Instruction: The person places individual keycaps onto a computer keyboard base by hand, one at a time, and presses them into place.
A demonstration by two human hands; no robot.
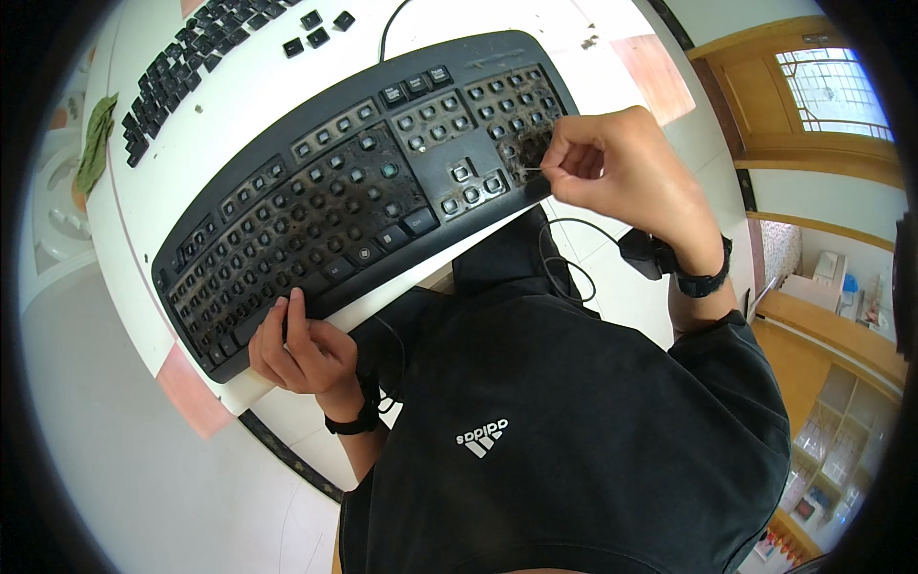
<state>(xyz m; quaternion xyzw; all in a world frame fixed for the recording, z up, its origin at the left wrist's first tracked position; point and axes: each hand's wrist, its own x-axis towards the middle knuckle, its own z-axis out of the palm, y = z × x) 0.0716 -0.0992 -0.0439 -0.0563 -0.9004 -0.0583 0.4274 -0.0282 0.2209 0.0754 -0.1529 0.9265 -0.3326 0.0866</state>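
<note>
A black computer keyboard [459, 147] lies at a slant in front of me, most of its keycaps off and its key sockets exposed. Brown dust and fluff cover the bare parts, thickest in the number pad [527, 147]. Over that pad's lower right, my right hand [609, 161] pinches a thin, pale, stick-like thing [531, 169] between thumb and fingertips. Its tip touches or hovers by the dirt; I cannot tell which. My left hand [305, 348] rests its fingertips on the keyboard's front edge near the space bar, fingers slightly apart.
Removed keycaps [179, 75] stand in rows at the table's back left, with several loose keycaps [315, 36] beside them. A cable [387, 29] runs off behind the keyboard. A green cloth [97, 143] hangs at the white table's [237, 129] left edge. Dirt crumbs [589, 41] lie at the back right.
</note>
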